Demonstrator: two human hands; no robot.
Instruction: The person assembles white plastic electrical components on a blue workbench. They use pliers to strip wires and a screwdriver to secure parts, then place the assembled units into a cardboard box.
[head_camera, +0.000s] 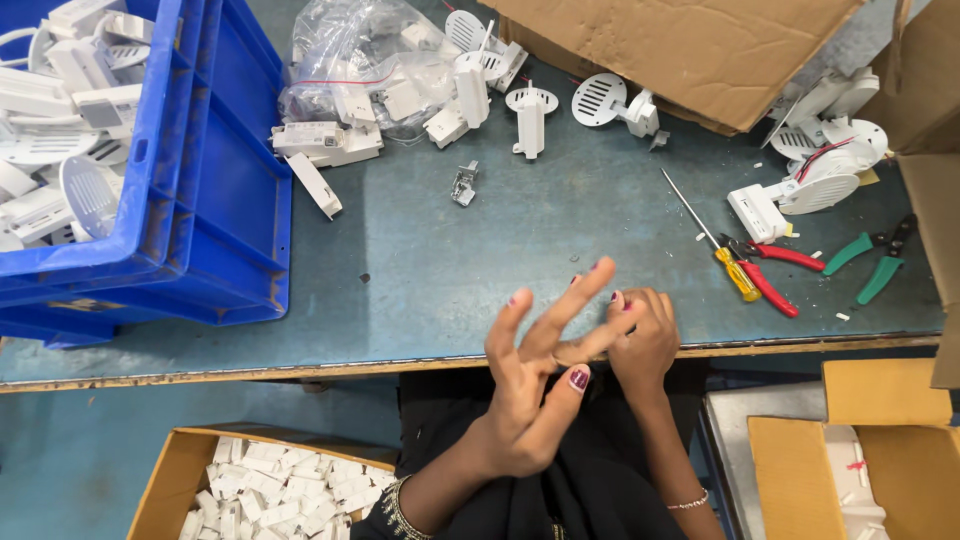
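Left hand (525, 385) spreads its fingers (585, 285) wide, holding nothing. Right hand (642, 340) curls its fingers onto the left ring finger; any grasp is hidden. Both hover at the desk (450, 270) edge, lower centre. Screwdriver (715, 245) and red pliers (770, 270) lie right.

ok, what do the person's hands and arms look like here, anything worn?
Both hands are bare, no gloves. Left hand: dark magenta nail polish, and a beaded bracelet at the wrist. Right hand: the same polish, with a thin bangle on the forearm. No sleeves reach the wrists; dark clothing shows below.
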